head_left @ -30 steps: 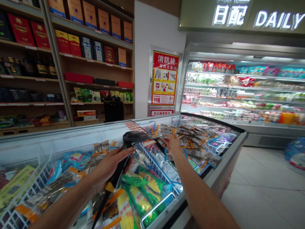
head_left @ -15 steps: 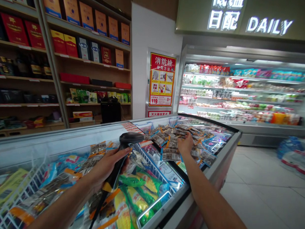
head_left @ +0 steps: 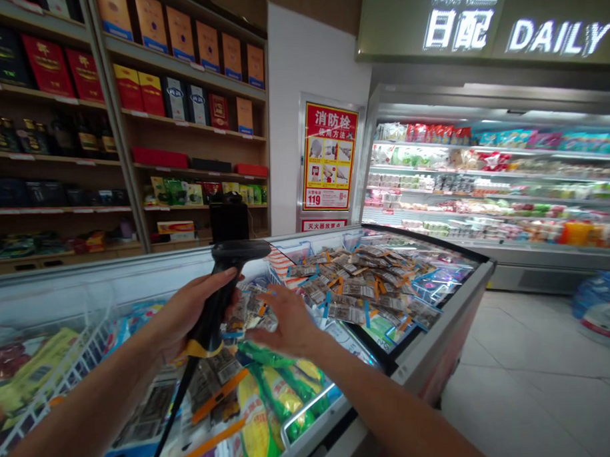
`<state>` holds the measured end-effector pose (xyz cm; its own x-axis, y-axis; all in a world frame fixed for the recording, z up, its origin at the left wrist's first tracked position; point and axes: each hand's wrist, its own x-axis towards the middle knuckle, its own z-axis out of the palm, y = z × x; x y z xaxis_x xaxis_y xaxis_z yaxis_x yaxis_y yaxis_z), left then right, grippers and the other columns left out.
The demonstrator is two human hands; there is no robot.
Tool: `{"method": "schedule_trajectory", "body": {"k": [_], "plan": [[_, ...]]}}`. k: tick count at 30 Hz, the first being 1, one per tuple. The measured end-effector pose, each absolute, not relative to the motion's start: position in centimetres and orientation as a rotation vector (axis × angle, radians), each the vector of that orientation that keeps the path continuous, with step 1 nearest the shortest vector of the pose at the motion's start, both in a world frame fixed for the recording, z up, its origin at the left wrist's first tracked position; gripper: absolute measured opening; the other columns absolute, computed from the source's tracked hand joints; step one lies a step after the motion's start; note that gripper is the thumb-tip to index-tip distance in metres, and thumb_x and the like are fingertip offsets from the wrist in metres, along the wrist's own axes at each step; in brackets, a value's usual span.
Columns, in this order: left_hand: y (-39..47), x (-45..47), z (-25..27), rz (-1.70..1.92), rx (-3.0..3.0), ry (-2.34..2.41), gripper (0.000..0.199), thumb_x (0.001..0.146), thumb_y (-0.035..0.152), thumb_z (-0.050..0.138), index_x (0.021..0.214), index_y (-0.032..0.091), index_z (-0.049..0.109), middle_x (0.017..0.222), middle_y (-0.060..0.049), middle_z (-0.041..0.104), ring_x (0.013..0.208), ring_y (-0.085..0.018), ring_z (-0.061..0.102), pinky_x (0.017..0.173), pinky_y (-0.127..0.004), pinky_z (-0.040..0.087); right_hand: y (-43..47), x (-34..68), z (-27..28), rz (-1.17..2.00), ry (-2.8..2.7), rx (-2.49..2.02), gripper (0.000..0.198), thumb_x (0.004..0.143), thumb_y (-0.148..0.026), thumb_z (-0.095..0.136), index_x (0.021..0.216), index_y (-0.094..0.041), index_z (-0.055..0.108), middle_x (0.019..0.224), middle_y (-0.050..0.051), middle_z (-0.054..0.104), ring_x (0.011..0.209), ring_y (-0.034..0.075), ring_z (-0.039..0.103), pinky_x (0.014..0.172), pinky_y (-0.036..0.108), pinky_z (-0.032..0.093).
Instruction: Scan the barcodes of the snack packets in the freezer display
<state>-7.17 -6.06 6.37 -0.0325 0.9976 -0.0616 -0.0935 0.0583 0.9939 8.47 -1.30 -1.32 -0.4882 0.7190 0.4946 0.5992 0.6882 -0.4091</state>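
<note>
My left hand [head_left: 198, 309] is wrapped around the handle of a black and yellow barcode scanner [head_left: 210, 315], held upright with its head on top and its cord running down. My right hand [head_left: 288, 322], slightly blurred, is over the freezer just right of the scanner, thumb and fingers apart. A grey packet with an orange edge [head_left: 258, 307] is by its fingertips; the hand does not appear to grip it. Many similar packets [head_left: 357, 286] lie in a pile on the freezer's glass lid. Below the hands are green and yellow corn packs [head_left: 278, 393] in a wire basket.
The chest freezer's rim [head_left: 438, 314] runs along the right side. A white wire basket [head_left: 55, 380] with bagged goods is at the left. Behind stand shelves of boxes and bottles [head_left: 195, 152] and a lit refrigerated display [head_left: 483, 182]. Wrapped water bottles [head_left: 602, 305] stand on the floor.
My right hand has moved left from the packet pile to beside the scanner, and its fingers have spread. My left hand has shifted slightly left with the scanner, now more upright.
</note>
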Motion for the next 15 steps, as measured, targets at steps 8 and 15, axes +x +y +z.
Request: {"method": "schedule_trajectory", "body": {"k": [8, 15], "plan": [[-6.7, -7.8, 7.6, 1.262, 1.025, 1.148, 0.034, 0.062, 0.044, 0.064, 0.077, 0.015, 0.055, 0.059, 0.003, 0.055, 0.045, -0.007, 0.048, 0.038, -0.016, 0.035, -2.9, 3.1, -3.1, 0.331, -2.636, -0.879, 0.097, 0.054, -0.076, 0.047, 0.135, -0.028, 0.025, 0.144, 0.012, 0.021, 0.130, 0.038, 0.012, 0.096, 0.065, 0.011], [-6.3, -8.0, 7.2, 1.265, 1.057, 1.199, 0.034, 0.063, 0.045, 0.063, 0.072, 0.014, 0.055, 0.057, 0.002, 0.056, 0.044, -0.006, 0.049, 0.038, -0.015, 0.035, 2.2, 4.4, -3.4, 0.306, -2.575, -0.917, 0.088, 0.058, -0.066, 0.057, 0.133, -0.030, 0.029, 0.143, 0.008, 0.026, 0.129, 0.032, 0.019, 0.099, 0.059, 0.016]]}}
